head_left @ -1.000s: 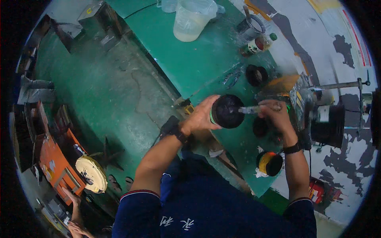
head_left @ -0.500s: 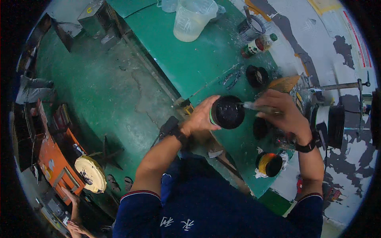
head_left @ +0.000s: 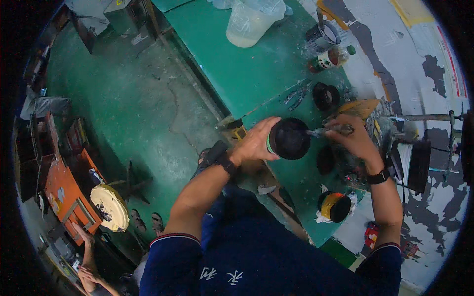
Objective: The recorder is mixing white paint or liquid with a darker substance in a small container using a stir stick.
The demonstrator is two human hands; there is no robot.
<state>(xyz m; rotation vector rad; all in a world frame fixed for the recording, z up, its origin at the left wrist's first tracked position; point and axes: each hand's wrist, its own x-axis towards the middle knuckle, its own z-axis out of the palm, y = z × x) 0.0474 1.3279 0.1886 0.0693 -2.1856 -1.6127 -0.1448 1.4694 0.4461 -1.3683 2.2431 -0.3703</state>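
Observation:
My left hand point(head_left: 254, 142) is wrapped round the side of a black cylindrical tub point(head_left: 291, 139) with a green band. Its round black end faces up toward me, and the fingers hide part of its side. From the right, my right hand point(head_left: 354, 135) pinches a slim pale tool point(head_left: 320, 132) whose tip meets the tub's right rim. Motion blur hides what kind of tool it is. Beyond the tub, on the green table point(head_left: 247, 64), stands a black ring-shaped cup point(head_left: 326, 96). A yellow and black tub point(head_left: 335, 206) sits on white crumpled paper nearer to me.
A translucent pitcher point(head_left: 252, 24), a smeared grey pot point(head_left: 322, 37) and a green-capped bottle point(head_left: 335, 57) stand along the table's far side. A metal clamp point(head_left: 424, 117) juts in at the right. Far left, another person's hands point(head_left: 86, 269) are near an orange board point(head_left: 71, 200).
The view has shifted slightly, so most things sit a little further right. My right hand has tilted, and its tool stays at the tub's rim. My left hand keeps its hold.

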